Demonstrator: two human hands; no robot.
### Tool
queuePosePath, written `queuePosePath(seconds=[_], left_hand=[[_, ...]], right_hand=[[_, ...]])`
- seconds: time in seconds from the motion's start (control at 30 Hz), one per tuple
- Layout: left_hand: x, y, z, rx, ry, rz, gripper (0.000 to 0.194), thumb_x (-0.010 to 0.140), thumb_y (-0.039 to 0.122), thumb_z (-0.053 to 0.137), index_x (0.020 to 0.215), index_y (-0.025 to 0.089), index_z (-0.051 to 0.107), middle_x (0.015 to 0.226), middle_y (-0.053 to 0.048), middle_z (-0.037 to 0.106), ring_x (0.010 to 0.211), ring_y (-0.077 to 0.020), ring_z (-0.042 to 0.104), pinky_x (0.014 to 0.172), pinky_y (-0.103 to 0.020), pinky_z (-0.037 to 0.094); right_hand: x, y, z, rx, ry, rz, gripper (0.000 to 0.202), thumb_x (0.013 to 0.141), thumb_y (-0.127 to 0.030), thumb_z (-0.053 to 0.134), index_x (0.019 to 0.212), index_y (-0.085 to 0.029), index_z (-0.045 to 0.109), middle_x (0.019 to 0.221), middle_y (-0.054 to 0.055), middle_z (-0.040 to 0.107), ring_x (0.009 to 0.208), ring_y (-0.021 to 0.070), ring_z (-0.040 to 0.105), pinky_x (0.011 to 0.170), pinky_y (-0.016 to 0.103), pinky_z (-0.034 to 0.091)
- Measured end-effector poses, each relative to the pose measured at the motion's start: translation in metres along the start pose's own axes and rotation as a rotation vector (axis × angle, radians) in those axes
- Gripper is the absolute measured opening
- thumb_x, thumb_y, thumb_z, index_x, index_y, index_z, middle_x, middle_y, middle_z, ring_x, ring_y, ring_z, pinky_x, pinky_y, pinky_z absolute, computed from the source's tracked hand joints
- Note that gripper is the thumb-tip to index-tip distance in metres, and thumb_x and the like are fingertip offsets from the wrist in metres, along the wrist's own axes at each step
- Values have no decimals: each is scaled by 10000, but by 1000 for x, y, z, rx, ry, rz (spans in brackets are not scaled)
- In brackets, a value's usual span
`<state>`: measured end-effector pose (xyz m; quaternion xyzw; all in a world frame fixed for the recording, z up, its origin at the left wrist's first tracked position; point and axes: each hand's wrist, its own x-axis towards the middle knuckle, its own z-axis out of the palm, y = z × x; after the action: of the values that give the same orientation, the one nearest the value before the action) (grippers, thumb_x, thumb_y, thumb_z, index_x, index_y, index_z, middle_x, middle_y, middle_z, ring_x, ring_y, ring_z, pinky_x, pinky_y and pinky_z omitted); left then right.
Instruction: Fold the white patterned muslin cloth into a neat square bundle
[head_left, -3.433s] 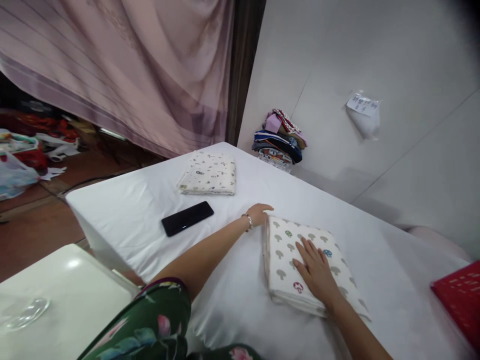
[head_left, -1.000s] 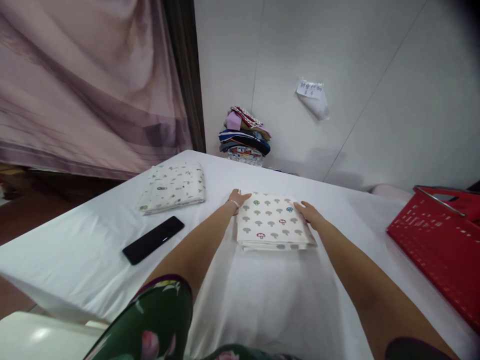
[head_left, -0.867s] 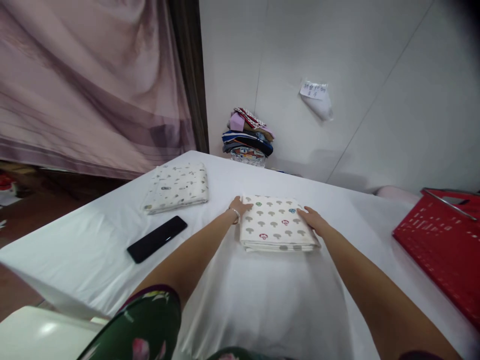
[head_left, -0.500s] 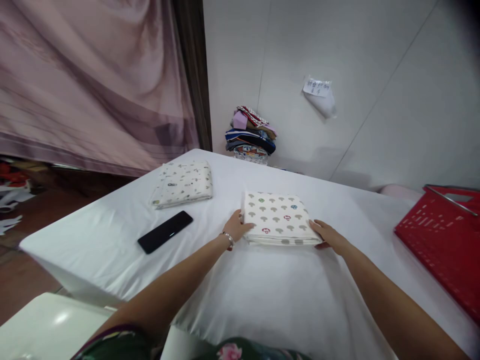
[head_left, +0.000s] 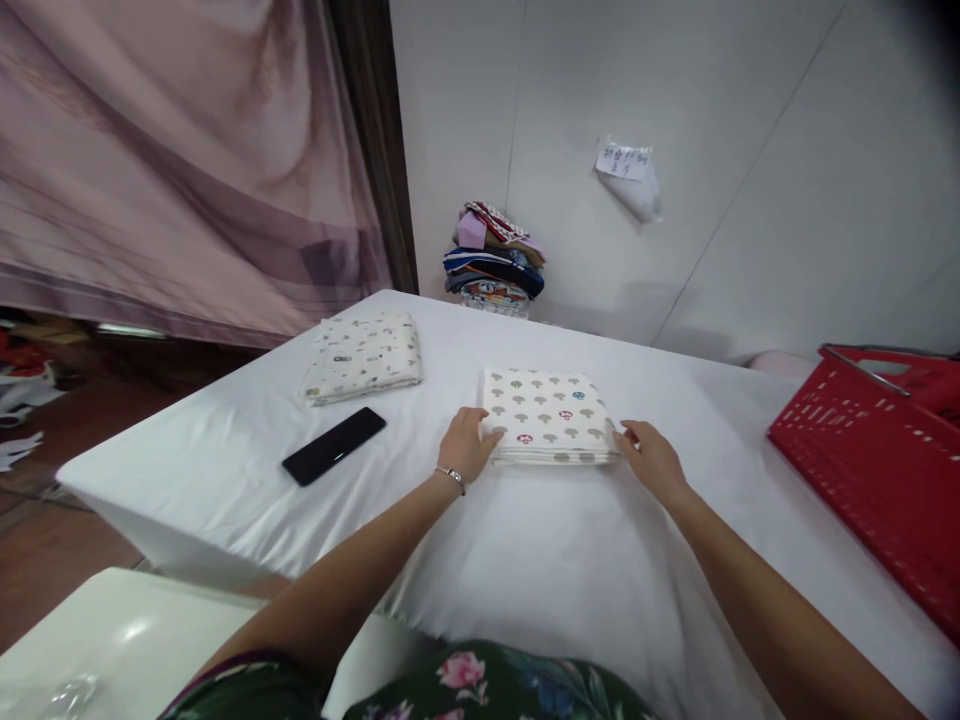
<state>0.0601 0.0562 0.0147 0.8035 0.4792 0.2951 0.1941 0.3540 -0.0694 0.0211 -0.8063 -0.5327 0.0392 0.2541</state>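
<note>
A folded white cloth with grey mushroom prints (head_left: 551, 415) lies flat on the white-covered table (head_left: 555, 540). At its left front corner is my left hand (head_left: 466, 445), thumb and fingers apart, the thumb touching the cloth's edge. My right hand (head_left: 651, 458) is at the right front corner, its fingertips by the edge and its fingers partly spread. Neither hand grips the cloth. Another folded white cloth with small prints (head_left: 365, 358) rests farther left, and a black phone (head_left: 334, 446) lies just in front of it.
A red plastic basket (head_left: 870, 460) stands at the table's right side. Folded fabrics (head_left: 495, 262) are piled behind the table against the wall. A white stool (head_left: 127, 640) is at the lower left, and a pink curtain (head_left: 172, 160) hangs at the left.
Both hands have loosened from the mushroom-print cloth; the right fingers have come out from around its corner. The whole view has shifted slightly, with the basket now farther into the picture.
</note>
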Motion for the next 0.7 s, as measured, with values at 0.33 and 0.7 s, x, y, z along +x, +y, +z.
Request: queuePosePath(seconds=[0.33, 0.7], left_hand=[[2, 39, 24, 219, -193, 495, 120, 817, 263, 545, 845, 207, 647, 890, -43, 583, 850, -184, 501, 754, -341, 375], [9, 34, 37, 143, -222, 419, 203, 843, 339, 497, 844, 220, 661, 873, -29, 593, 839, -176, 515, 752, -319, 386]], right_hand=[[-7, -28, 21, -42, -28, -527, 223, 850, -269, 455, 925, -236, 663, 966, 52, 622, 899, 206, 530, 806, 358, 419], [0, -23, 26, 84, -135, -393, 203, 821, -235, 482, 911, -223, 663, 910, 38, 611, 887, 183, 520, 812, 325, 410]])
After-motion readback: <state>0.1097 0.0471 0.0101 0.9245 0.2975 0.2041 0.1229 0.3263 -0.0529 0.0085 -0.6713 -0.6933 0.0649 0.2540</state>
